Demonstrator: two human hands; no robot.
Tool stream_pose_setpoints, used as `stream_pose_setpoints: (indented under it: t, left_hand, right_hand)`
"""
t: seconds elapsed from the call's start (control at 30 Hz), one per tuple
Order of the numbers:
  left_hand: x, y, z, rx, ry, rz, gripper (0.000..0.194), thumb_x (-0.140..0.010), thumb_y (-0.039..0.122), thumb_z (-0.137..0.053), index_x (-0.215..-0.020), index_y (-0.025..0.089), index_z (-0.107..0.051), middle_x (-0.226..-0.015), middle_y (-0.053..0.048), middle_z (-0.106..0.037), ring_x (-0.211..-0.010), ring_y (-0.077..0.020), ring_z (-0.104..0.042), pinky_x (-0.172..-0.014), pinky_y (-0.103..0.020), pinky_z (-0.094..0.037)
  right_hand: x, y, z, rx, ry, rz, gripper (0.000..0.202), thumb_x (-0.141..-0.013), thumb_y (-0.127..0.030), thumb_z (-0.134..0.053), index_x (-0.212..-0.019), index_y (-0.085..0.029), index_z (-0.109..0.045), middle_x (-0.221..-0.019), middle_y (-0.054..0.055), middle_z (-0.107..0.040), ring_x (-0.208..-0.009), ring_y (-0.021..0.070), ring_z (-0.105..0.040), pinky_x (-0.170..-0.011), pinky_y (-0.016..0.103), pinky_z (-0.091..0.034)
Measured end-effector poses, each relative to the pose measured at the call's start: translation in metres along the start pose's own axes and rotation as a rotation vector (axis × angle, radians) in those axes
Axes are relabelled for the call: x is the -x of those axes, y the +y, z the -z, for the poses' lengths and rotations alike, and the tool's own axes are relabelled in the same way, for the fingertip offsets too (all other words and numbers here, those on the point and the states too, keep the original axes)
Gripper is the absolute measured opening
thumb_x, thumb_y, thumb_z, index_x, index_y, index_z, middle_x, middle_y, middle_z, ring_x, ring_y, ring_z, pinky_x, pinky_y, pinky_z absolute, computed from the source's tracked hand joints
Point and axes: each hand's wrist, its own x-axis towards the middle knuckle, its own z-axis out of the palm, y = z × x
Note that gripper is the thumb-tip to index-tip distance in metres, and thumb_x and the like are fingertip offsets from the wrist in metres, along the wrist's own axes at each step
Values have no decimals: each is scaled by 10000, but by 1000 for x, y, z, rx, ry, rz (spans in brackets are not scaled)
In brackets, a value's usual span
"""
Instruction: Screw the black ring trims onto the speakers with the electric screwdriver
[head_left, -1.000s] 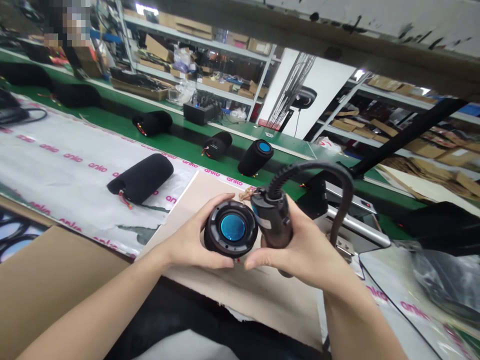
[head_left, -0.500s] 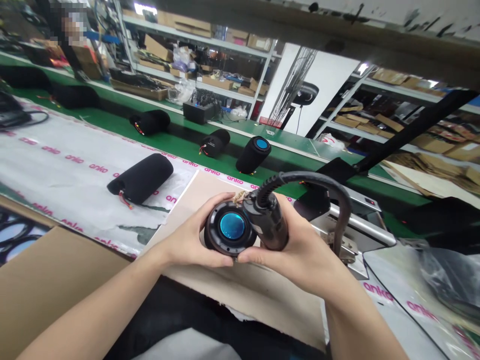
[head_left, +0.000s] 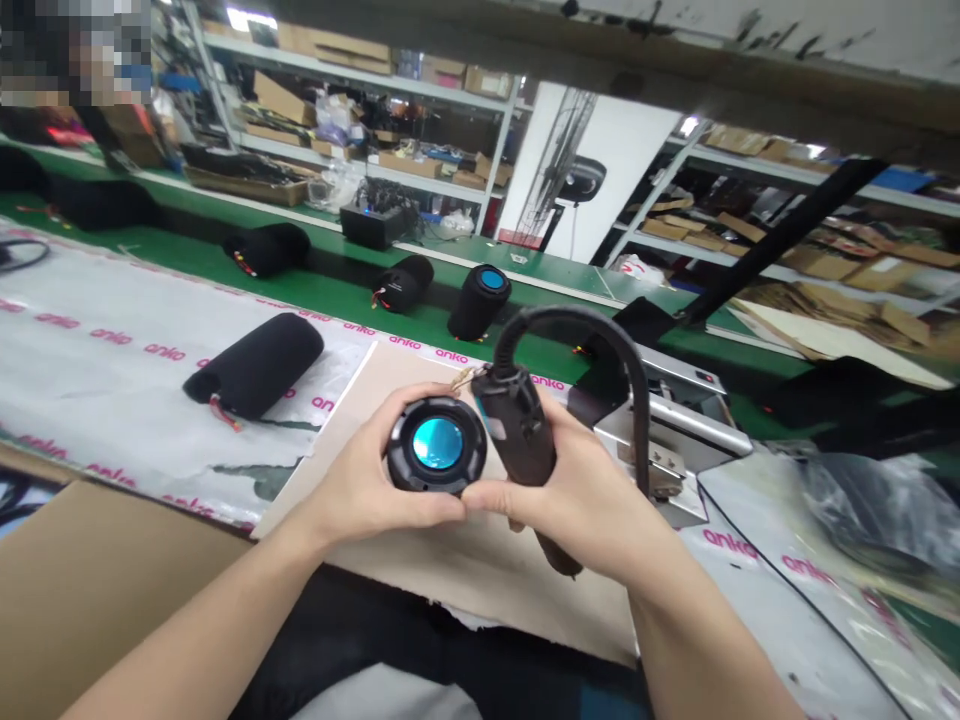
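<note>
A round speaker point(head_left: 437, 442) with a black ring and a shiny blue disc faces up toward me. My left hand point(head_left: 360, 485) is closed around its left side, thumb along the near rim. My right hand point(head_left: 585, 480) grips a black electric screwdriver point(head_left: 517, 430), whose thick cable loops up and to the right; its tip is not clearly visible. The right thumb reaches the speaker's near rim beside my left thumb. Under both hands lies a beige cardboard sheet point(head_left: 420, 560).
A black cylindrical speaker body point(head_left: 259, 365) with loose wires lies left on the printed white sheet point(head_left: 112, 370). Several more line the green belt, one upright with a blue end point(head_left: 480, 300). A metal device point(head_left: 686, 410) stands right; a plastic bag point(head_left: 877, 500) lies beyond.
The speaker's face has turned more toward me and its blue disc shines brighter. The screwdriver has tilted, its lower end now showing below my right hand. The whole view has shifted slightly.
</note>
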Motion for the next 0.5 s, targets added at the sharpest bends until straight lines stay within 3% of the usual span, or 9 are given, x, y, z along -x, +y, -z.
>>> stream_pose_setpoints:
  t: [0.07,0.17,0.3,0.33,0.4,0.47,0.5]
  left_hand:
    - [1,3,-1,-65,13,25,838,-678,404,-991,-1409,266,-606,-1491,-121,-663,-1362,-358,-659,-1082,-408,-588]
    - [1,0,4,-164,23,2,819,-700,425,-959,-1413,252,-597,-1482,-133,-659,-1364,-362,-642,-1086,-417,-569]
    - [-3,-5,4,-251,93,19,775,-713,485,-919,-1387,245,-620,-1402,-112,-690,-1328,-384,-637,-1153,-484,-500]
    - [-5,-5,1,-252,99,30,754,-719,495,-909,-1373,249,-628,-1394,-100,-693,-1328,-388,-635,-1162,-484,-492]
    - [-10,-2,-12,-238,77,36,727,-718,497,-906,-1348,254,-635,-1373,-82,-709,-1327,-388,-639,-1166,-471,-494]
    - [-15,1,-30,-219,34,31,733,-708,488,-918,-1338,245,-633,-1360,-91,-720,-1311,-383,-656,-1144,-462,-519]
    - [-17,2,-40,-207,13,30,745,-704,487,-922,-1342,236,-630,-1360,-104,-720,-1304,-381,-664,-1128,-461,-534]
  right_hand:
    - [8,2,15,-168,145,-38,619,-730,-390,-977,-1283,-299,-715,-894,-2,-728,-548,155,-642,-536,297,-544]
    - [29,9,50,-447,576,54,475,-715,-482,-967,-989,-183,-720,-811,16,-690,-433,131,-560,-441,299,-498]
    - [66,15,92,-613,1087,257,317,-663,-294,-944,-865,-189,-723,-804,11,-641,-470,144,-558,-448,332,-516]
    - [74,15,98,-606,1163,304,226,-711,-248,-914,-863,-211,-752,-826,19,-648,-526,148,-580,-500,331,-540]
    - [86,14,103,-595,1257,421,78,-948,-249,-762,-893,-299,-788,-975,17,-691,-660,130,-616,-660,302,-580]
    - [88,13,101,-567,1309,518,416,-1160,-352,-396,-949,-373,-754,-1080,-28,-680,-725,93,-608,-786,262,-570]
    - [87,13,100,-527,1312,519,524,-1181,-396,-230,-973,-377,-710,-1040,-32,-655,-715,88,-591,-793,252,-561]
